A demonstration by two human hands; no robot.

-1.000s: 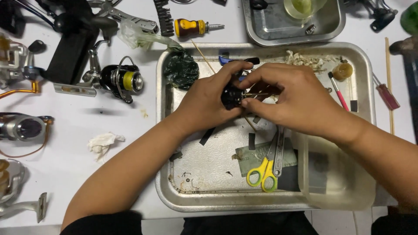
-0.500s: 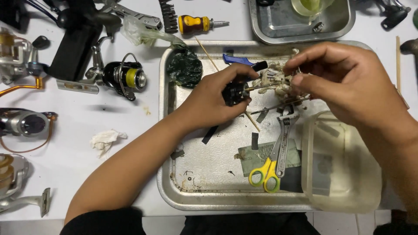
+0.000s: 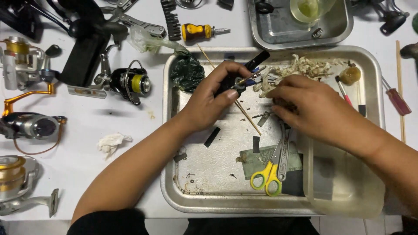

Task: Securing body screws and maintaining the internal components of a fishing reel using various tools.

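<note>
**A:** Black metal, that's what sits in the left hand (image 3: pixel 209 102) — a small dark reel part (image 3: pixel 233 82), fingers curled tight round it, thumb pressed along its near side.

**B:** And a thin wooden stick (image 3: pixel 244 114) runs slantwise just under those fingers, down across the tray.

**A:** Right hand (image 3: pixel 311 109) now. It lies palm down just beside the left, fingers bent and narrow, tips tucked onto the tray floor. What they pinch, if anything, I cannot tell; the knuckles hide it.

**B:** Just past those fingertips, a pale heap of shredded wadding (image 3: pixel 300 68), touching the hand's far edge.

**A:** Below the right hand, yellow-handled scissors (image 3: pixel 272 172) lie on a greenish scrap, blades pointing up toward the wrist.

**B:** All of it inside the big steel tray (image 3: pixel 174 182). Dark green crumpled cloth (image 3: pixel 187 72) in its far left corner, just beyond the left hand.

**A:** A cloudy plastic tub (image 3: pixel 348 182) sits under the right forearm, at the tray's near right corner.

**B:** Further out, left of the tray, a spinning reel with yellow line (image 3: pixel 130 82), and a crumpled white tissue (image 3: pixel 111 141) nearer the elbow.

**A:** Beyond the tray, a stubby yellow screwdriver (image 3: pixel 198 31) and a second, smaller steel tray (image 3: pixel 270 30).
</note>
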